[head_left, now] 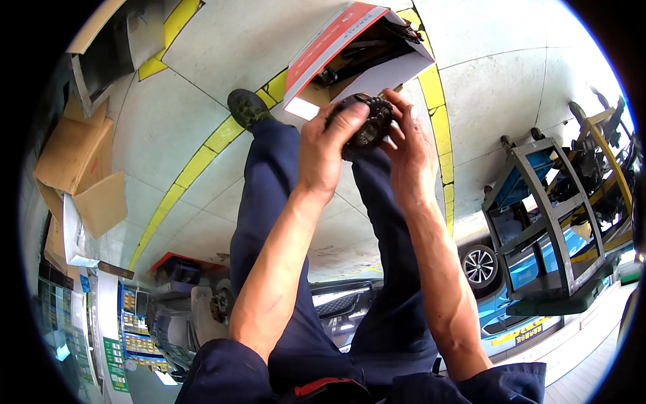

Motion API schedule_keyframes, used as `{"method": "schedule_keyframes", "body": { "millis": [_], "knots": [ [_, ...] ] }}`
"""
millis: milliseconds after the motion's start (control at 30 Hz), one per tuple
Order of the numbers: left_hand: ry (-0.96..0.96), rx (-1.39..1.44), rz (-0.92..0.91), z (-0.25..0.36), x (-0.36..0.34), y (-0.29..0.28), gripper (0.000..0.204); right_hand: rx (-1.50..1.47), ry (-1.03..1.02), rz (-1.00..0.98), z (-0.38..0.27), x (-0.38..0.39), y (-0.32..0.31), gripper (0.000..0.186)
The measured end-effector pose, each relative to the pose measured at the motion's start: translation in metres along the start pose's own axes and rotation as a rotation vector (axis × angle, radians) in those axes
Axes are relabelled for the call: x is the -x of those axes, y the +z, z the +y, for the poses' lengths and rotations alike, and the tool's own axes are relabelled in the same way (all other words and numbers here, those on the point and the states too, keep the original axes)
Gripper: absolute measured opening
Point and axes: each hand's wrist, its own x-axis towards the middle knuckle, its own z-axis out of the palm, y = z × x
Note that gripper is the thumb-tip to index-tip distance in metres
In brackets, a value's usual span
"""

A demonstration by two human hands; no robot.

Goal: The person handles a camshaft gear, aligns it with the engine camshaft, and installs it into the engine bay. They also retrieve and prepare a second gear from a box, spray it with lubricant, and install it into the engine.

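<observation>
1. Two bare hands show, both at one round, dark, toothed metal part [370, 131]; it is held up in front of the person, above the floor [195, 135] – just before the near side of one box.
2. The left hand [326, 141] is closed on the part, its one visible thumb laid over the dark face; its fingers are mostly hidden behind.
3. The right hand [410, 151] is half open at the part's right side, fingers curled and fingertips close to the rim; whether it grips the part, I cannot tell; one small brass-coloured tip shows by its upper fingers – too small to make out.
4. The one red-and-white box [336, 40] stands open on the floor; several dark parts lie inside, too shadowed to count.
5. Two legs in navy trousers [266, 178] stretch below the hands; one dark patterned shoe [247, 108] is in view, near the box's left corner.
6. Two long yellow bands [171, 195] cross the floor, one to each side of the hands; one shorter yellow piece [176, 27] lies at upper left.
7. Well apart on the left sits at least one opened cardboard box [70, 155]; on the right stand one grey metal-framed cart [541, 219] and one blue car [505, 306], one spoked wheel [480, 266] showing.
</observation>
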Motion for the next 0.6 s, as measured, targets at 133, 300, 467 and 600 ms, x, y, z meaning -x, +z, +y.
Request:
{"method": "schedule_keyframes", "body": {
  "millis": [133,300,467,600],
  "knots": [
    [0.55,-0.895,0.036,-0.007,0.016,0.012,0.08,-0.506,0.138,-0.154,0.026,-0.036,-0.011,0.047],
    [0.586,-0.924,-0.019,-0.005,0.024,0.015,0.096,-0.624,0.218,-0.237,0.019,-0.048,-0.017,0.05],
    [0.599,-1.175,0.062,-0.006,0.022,0.014,0.121,-0.635,0.254,-0.399,0.013,-0.05,-0.023,0.065],
    [0.648,-1.287,0.13,-0.004,0.024,0.018,0.111,-0.722,0.339,-0.588,0.016,-0.053,-0.021,0.078]
  ]
}}
